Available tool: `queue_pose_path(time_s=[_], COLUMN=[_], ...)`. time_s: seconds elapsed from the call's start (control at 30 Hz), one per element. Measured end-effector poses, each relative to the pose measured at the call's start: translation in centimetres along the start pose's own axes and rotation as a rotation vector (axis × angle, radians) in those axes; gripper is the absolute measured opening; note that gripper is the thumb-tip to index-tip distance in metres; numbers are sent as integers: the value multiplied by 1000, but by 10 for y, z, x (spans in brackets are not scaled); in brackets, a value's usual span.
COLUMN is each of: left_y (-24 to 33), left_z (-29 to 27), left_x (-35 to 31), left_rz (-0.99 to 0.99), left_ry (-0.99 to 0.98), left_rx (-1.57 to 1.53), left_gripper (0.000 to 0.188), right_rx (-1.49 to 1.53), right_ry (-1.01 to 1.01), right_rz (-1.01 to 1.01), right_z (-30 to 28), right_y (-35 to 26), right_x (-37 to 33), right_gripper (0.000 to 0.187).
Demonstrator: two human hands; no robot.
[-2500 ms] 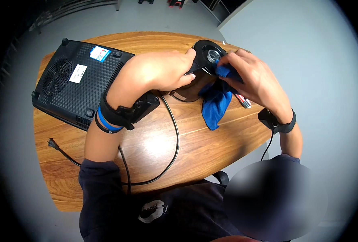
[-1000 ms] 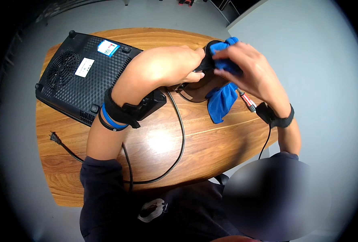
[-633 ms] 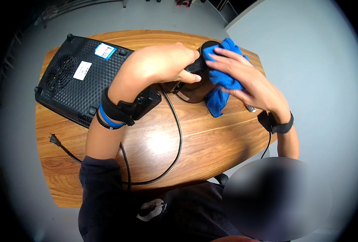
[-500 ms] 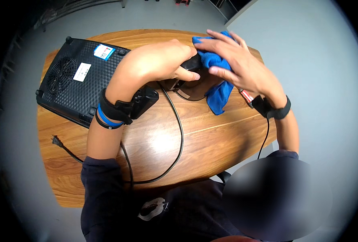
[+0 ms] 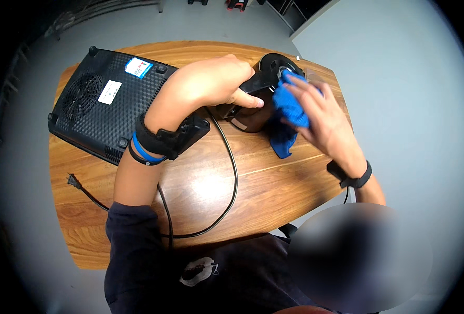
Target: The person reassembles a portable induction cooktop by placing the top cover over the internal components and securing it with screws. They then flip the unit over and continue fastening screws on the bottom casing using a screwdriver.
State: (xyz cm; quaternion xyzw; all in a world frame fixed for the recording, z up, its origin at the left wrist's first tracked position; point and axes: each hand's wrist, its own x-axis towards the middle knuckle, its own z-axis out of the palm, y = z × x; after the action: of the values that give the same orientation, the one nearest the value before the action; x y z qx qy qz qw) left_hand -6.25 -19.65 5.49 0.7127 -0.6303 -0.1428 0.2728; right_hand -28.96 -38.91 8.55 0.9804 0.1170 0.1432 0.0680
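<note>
My left hand (image 5: 219, 81) is closed on a black appliance (image 5: 266, 79), its thumb along the side. I cannot make out the appliance's exact kind. At its far end is a round black part with a shiny metal ring, and a dark, brownish rounded part (image 5: 249, 123) shows below the thumb. A blue cloth (image 5: 290, 107) is bunched in my right hand (image 5: 323, 118) and pressed by the metal ring; one corner hangs down toward the table. Motion blurs the right fingers.
Left on the wooden table (image 5: 200, 183) lies a black appliance with a vent grille, underside up (image 5: 114, 94). A black cord (image 5: 233, 178) loops across the near side, and a two-pin plug (image 5: 74, 181) rests at the left. Straps circle both wrists.
My right hand has drawn back toward me and slightly right, carrying the cloth off the round end, which now shows. My left hand keeps its grip, nearly still.
</note>
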Motion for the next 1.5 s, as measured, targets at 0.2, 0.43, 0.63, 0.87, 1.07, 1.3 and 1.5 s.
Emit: queue_pose_path(time_s=[0.2,0.43,0.63,0.87,1.07,1.3,1.5], left_y=[-9,-21,-24,2,12,11,-9], left_z=[10,-3,-1,8,34,17,47], left_x=[6,0,-1,-5,5,19,47], left_rz=[113,46,154,103,187,564,433], left_ry=[-7,-232,-229,-277,-262,344,382], left_rx=[97,-64,63,128,86,178,273], left_gripper=[42,37,26,21,19,29,69], right_rx=[32,-48,-41,83,268,614,913], right_ry=[44,115,126,243,287,464,220], right_rz=[-78,162,-68,-157,-67,342,624], right_z=[-5,7,11,20,22,58,55], right_y=[-46,10,-14,-25,-2,-3,-2], right_x=[34,52,41,26,-5,-58,-60], right_gripper=[72,50,61,55,43,48,49])
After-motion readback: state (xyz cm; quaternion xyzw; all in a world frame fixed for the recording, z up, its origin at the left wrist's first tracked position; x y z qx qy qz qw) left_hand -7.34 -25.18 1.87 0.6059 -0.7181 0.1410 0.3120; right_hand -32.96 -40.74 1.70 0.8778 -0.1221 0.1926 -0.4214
